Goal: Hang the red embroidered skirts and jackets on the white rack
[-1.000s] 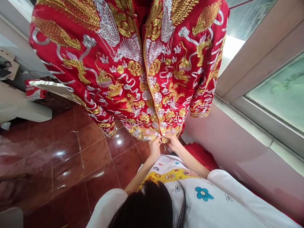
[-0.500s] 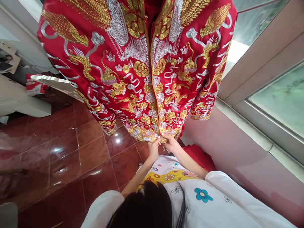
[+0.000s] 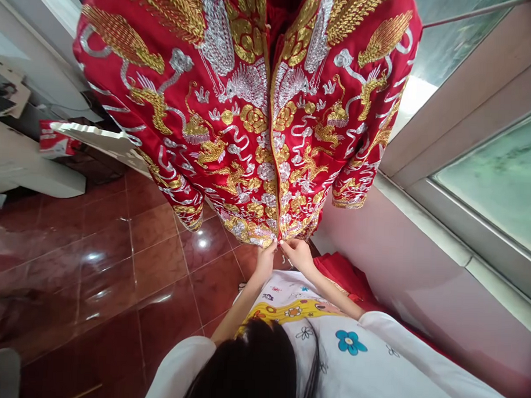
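Observation:
A red embroidered jacket (image 3: 233, 140) hangs before me, covered in gold and silver dragons, birds and flowers. Its front edges meet along a gold-trimmed line and part at the collar. My left hand (image 3: 266, 257) pinches the bottom hem just left of this line. On the other side, my right hand (image 3: 299, 254) has its fingers closed on the hem's right corner, close against the left fingertips. A thin, pale thing sticks out below the right fingers; I cannot make out what it is. Both sleeves hang loose.
Red cloth (image 3: 343, 274) lies low beside the wall at right, under a framed window (image 3: 497, 166). A white board with a wavy edge (image 3: 102, 144) juts out behind the left sleeve. Red-brown floor tiles (image 3: 167, 282) spread out at left.
My right fingers have drawn in from lying along the hem to a bent pinch at the front opening. The jacket sits slightly farther right in view.

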Demonstrator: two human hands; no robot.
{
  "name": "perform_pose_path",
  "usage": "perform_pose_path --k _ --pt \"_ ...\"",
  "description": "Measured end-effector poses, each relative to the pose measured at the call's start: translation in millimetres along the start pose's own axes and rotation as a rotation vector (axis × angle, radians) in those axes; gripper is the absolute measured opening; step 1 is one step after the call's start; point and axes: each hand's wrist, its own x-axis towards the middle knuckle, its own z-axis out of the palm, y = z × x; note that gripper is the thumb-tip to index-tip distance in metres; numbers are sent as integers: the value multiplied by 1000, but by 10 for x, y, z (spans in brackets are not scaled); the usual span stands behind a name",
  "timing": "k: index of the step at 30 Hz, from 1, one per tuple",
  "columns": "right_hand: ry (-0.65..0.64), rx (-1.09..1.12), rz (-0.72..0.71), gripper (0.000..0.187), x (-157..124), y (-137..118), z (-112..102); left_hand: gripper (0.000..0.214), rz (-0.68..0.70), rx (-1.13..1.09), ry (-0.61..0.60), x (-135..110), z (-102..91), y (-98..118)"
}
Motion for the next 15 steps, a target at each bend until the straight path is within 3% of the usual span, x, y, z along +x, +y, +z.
perform_pose_path --k 2,4,9,15 --pt "56 -94 -146 25 29 -57 33 29 -16 -2 7 5 -7 -10" --pt "76 -43 -160 20 71 -80 74 29 -31 1 10 7 -20 -14" --pt "1 398 149 20 149 -17 156 29 0 -5 -4 6 -50 -14" --pt "-191 514 305 20 143 -26 77 31 10 -6 -28 2 -62 -61"
